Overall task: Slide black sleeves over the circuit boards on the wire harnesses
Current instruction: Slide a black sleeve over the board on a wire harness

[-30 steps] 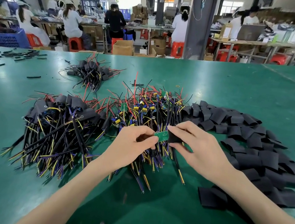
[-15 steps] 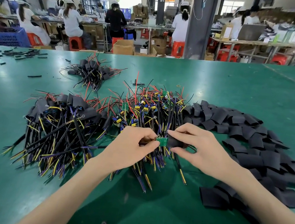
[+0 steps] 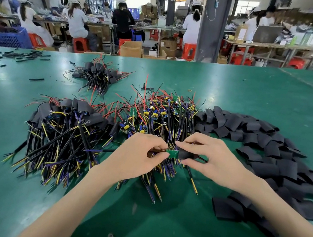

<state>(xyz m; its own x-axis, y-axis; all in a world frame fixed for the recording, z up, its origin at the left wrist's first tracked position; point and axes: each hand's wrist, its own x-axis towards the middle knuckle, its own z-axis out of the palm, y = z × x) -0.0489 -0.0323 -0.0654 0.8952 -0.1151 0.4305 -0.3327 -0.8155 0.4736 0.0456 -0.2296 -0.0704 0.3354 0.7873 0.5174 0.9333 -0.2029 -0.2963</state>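
at the grip, low over the green table (image 3: 152, 232), the left hand (image 3: 140, 155) pinched the bare end of one green circuit board (image 3: 172, 153) between thumb and fingertips. the right hand (image 3: 212, 161) pinched one black sleeve (image 3: 185, 155), whose mouth sat over the board's right end. a short stretch of board showed between the two hands.

the board looked light and stiff, and was probably best held by its edges at the wire end, since the thin leads and their joints seemed easy to strain. the sleeve looked soft and thin and likely to flatten. a hold on its sides near the mouth should keep it open, though it might snag on raised parts.

right of the grip lay the loose sleeves (image 3: 270, 155), dozens of them and too many to count. just behind the grip was one unsleeved heap (image 3: 164, 115) of harnesses, and left of it one sleeved heap (image 3: 67, 123). farther off, behind and left, sat one smaller heap (image 3: 96, 74), which made three heaps in all. far left were scattered black offcuts (image 3: 22, 55). beyond the table, several people sat at benches.
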